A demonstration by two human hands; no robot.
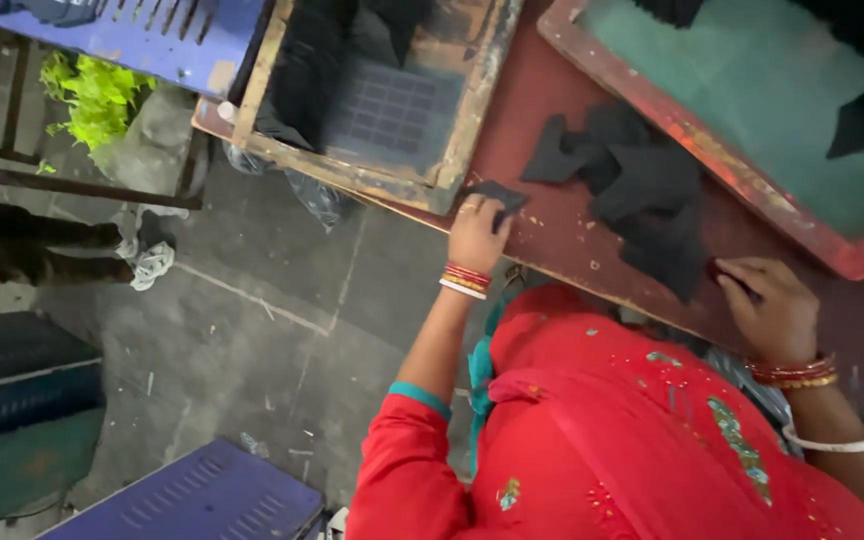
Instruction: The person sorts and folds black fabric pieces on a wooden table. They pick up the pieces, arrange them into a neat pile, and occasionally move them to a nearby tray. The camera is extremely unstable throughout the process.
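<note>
Left hand (476,232) is pinching 1 small black fabric piece (499,195), fingers closed on it, at the near edge of the red worktable (552,245), just beside the wooden screen frame (472,110). Right hand (777,305) is pressing down at the edge of the black fabric pile (652,200); fingers curled, can't tell if it's gripping anything. Green board (752,100) is sitting behind the pile.

We see 2 arms stretched forward, red sleeves, bangles on both wrists. Left hand (478,232) palm down, fingers curled in pinch. Right hand (774,308) palm down, fingers bent, pressing.
</note>
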